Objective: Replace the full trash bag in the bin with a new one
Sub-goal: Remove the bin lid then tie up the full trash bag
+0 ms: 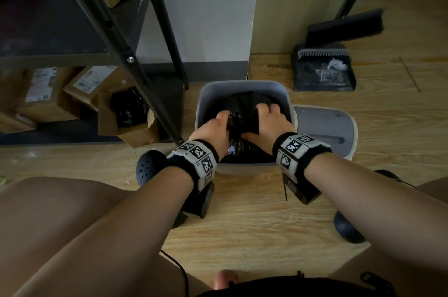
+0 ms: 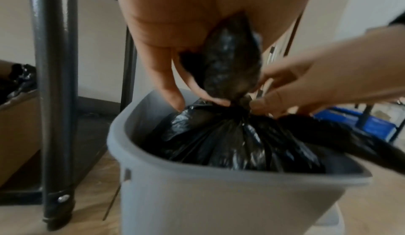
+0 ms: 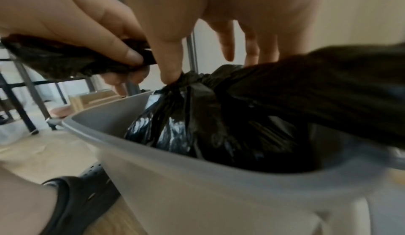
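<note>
Trash bag (image 1: pixel 244 107) sat upright in the grey bin (image 1: pixel 242 168), neck upward; left hand (image 1: pixel 213 127) and right hand (image 1: pixel 269 122) each pinched a bunched flap.

No legible writing turns up anywhere in these views. The cardboard boxes (image 1: pixel 48 93) on the lower shelf carry white shipping labels (image 1: pixel 40 83), with print and what look like small code squares, but all of it is too blurred to read. The wrist bands (image 1: pixel 201 158) wear black-and-white square marker patterns, and a tiny character sits beside some of them, too small to make out. A small label on the device (image 1: pixel 291 186) under the right wrist is also unreadable. Both wrist views show no lettering at all.
</note>
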`<state>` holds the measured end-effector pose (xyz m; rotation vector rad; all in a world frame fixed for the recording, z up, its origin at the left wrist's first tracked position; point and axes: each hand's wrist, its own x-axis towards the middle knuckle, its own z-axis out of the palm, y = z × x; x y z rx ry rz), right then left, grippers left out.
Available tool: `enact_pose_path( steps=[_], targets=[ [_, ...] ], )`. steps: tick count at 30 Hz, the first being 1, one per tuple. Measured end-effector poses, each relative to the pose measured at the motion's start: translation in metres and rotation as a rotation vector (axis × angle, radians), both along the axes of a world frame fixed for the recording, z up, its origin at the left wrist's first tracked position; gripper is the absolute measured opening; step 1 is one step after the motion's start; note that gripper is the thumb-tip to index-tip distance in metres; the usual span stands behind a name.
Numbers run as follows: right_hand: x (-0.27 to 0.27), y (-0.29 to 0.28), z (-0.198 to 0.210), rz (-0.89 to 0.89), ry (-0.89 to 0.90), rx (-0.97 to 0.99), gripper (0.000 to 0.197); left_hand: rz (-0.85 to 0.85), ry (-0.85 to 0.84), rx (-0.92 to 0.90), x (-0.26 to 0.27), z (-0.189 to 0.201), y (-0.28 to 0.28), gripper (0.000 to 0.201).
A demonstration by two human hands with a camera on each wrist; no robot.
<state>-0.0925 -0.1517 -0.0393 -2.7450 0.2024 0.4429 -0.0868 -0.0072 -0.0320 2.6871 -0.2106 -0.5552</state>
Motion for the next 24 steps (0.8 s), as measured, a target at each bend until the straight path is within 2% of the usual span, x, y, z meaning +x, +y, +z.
enact_pose_path(
  steps=[3,5,8,10,13,17,20,22,24],
  targets=[
    [-0.005,-0.013,0.003,-0.086,0.115,-0.004,0.080,0.058,0.007,-0.060,0.006,0.003,-0.001,0.051],
    [-0.008,-0.020,0.002,-0.033,0.214,-0.113,0.063,0.059,-0.003,-0.053,0.007,0.003,-0.001,0.050],
    [-0.011,-0.025,0.003,0.070,0.216,-0.266,0.024,0.035,-0.026,-0.031,0.004,0.004,-0.001,0.042],
    [-0.011,-0.025,0.008,0.075,0.186,-0.263,0.024,0.019,-0.045,-0.022,0.002,0.006,0.001,0.039],
    [-0.008,-0.025,0.019,0.022,0.169,-0.058,0.027,0.001,-0.079,0.008,0.002,0.013,0.004,0.037],
    [-0.003,-0.021,0.031,-0.038,0.030,0.433,0.026,0.043,-0.120,-0.093,0.005,0.024,0.006,0.035],
    [0.000,-0.012,0.030,-0.185,0.076,0.754,0.025,0.050,-0.167,-0.171,0.007,0.031,0.004,0.031],
    [0.005,-0.008,0.026,-0.254,0.133,0.928,0.043,0.042,-0.194,-0.188,0.009,0.035,0.004,0.030],
    [0.009,-0.004,0.025,-0.220,0.180,0.943,0.072,0.021,-0.236,-0.186,0.010,0.039,0.004,0.029]
  ],
)
